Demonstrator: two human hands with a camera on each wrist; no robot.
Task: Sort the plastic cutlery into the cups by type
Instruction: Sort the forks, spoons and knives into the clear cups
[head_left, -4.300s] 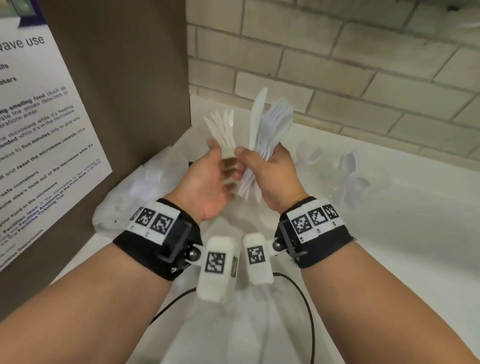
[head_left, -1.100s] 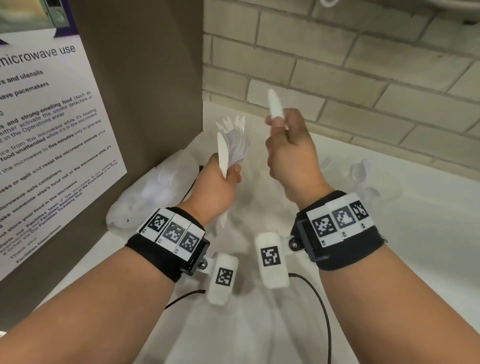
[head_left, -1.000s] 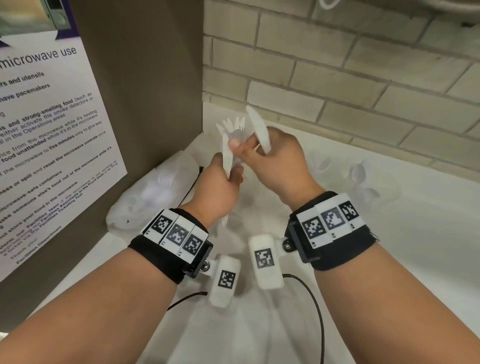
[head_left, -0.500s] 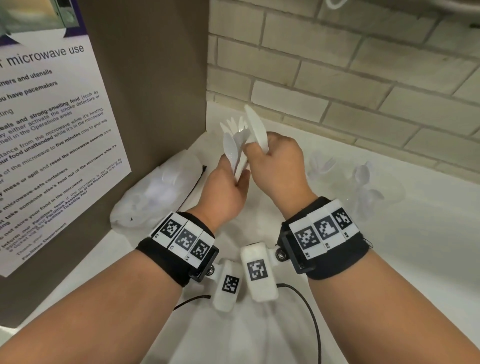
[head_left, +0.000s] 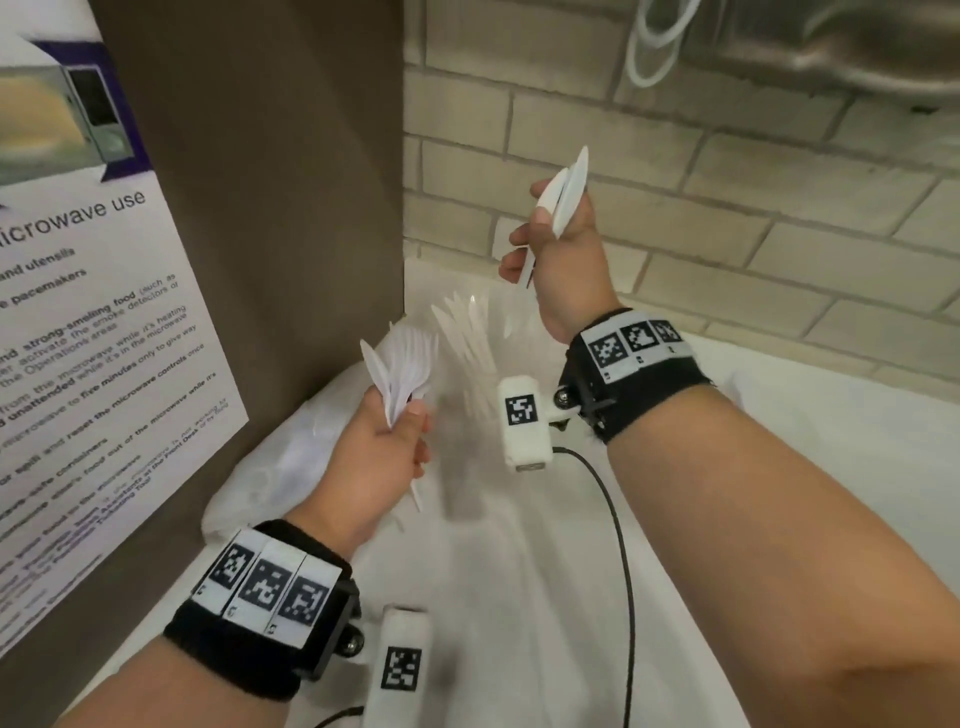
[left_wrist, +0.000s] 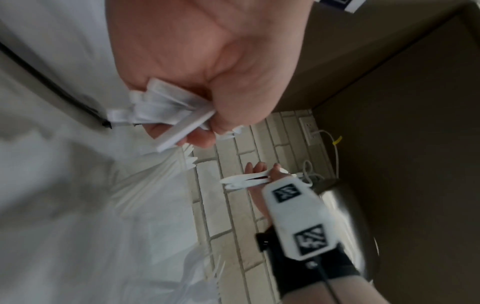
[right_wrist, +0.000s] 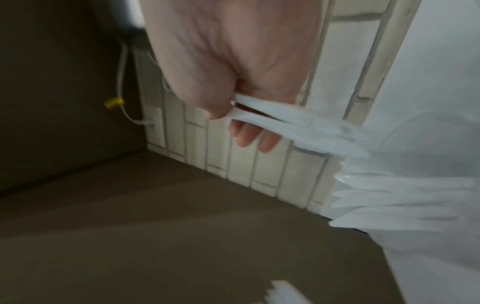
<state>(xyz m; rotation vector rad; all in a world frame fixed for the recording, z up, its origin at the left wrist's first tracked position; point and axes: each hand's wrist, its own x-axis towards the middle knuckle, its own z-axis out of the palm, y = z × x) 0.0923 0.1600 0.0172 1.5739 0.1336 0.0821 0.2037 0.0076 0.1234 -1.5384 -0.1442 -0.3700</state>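
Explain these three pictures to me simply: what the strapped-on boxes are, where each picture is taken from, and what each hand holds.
No robot here: a person sorts white plastic cutlery. The head view looks down from a head-worn camera; the other two come from cameras strapped on the wrists. The left hand grips a mixed bundle of cutlery. The right hand, raised before the brick wall, pinches two white pieces, seemingly knives. On the white counter stands a clear cup of cutlery, with a plastic bag at the left.

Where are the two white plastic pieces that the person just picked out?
In the head view, the two white plastic pieces stick up from the raised right hand, before the brick wall.
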